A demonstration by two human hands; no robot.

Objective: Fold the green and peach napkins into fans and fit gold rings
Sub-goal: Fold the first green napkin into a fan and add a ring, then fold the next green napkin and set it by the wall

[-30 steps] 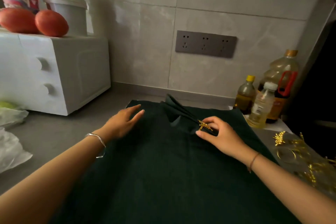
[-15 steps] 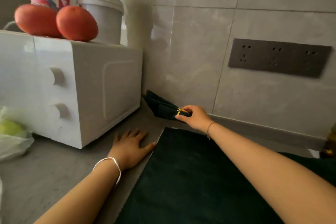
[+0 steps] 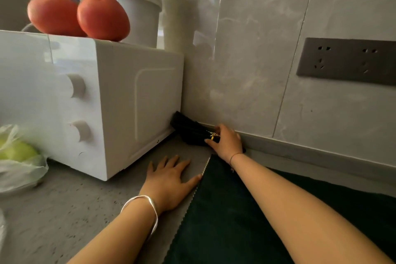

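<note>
One ringed green fan (image 3: pixel 188 129) now nearer microwave (image 3: pixel 120 100).

I see dark green napkin (image 3: pixel 188 129), gold ring (image 3: pixel 214 135), dark green cloth (image 3: pixel 225 210), grey speckled surface (image 3: pixel 70 216), white microwave (image 3: pixel 120 100), orange-red fruit (image 3: pixel 102 17).

**One head view, close over the counter**

We look forward and down from head height, close over the grey counter (image 3: pixel 64 221), facing the tiled wall (image 3: pixel 246 60) and the white oven (image 3: pixel 128 103) at left. No second view.
</note>
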